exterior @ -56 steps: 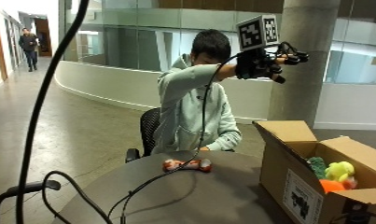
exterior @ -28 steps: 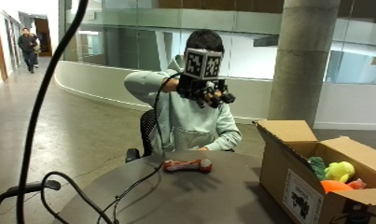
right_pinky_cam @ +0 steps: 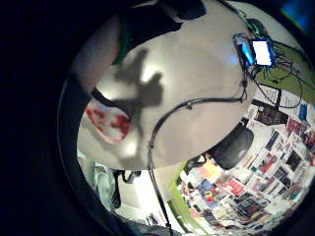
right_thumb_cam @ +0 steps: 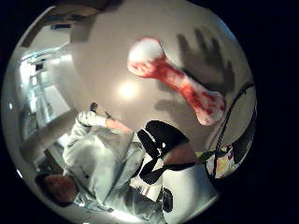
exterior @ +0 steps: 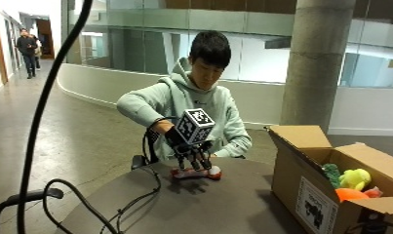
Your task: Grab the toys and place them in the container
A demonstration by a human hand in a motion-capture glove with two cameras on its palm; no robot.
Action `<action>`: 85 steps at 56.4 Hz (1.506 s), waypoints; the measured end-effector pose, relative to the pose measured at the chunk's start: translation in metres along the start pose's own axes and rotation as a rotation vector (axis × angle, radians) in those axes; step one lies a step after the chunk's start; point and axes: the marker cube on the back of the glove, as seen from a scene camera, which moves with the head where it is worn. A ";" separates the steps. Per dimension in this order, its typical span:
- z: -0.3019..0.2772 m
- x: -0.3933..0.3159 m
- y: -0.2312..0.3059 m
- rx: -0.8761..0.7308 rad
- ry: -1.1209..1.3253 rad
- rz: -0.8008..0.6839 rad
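Reaching down at centre frame, black-gloved right hand (exterior: 188,155), fingers straight and spread, just above red-and-white plush bone toy (exterior: 196,172) lying on round grey table (exterior: 202,204). Probably light, soft, squashy; best taken round narrow middle. Open cardboard box (exterior: 313,190) at lower right holding other toys.

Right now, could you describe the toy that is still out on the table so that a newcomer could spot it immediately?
Start at the round grey table in front of the seated person. Just below the gloved right hand, well apart from the open cardboard box, lies the bone-shaped toy. It is white mottled with red, and the only toy outside the box.
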 end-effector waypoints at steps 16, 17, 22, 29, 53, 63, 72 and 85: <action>0.021 0.000 -0.014 -0.024 0.028 0.001; 0.022 -0.001 -0.015 -0.015 0.029 0.002; 0.024 0.000 -0.024 0.029 0.029 0.016; 0.029 -0.002 -0.029 0.062 0.027 0.012; 0.033 -0.020 -0.024 0.164 -0.043 -0.067; 0.014 -0.034 -0.013 0.175 -0.111 -0.128; -0.065 -0.022 -0.019 0.292 -0.082 -0.179; -0.207 -0.026 -0.015 0.496 0.006 -0.191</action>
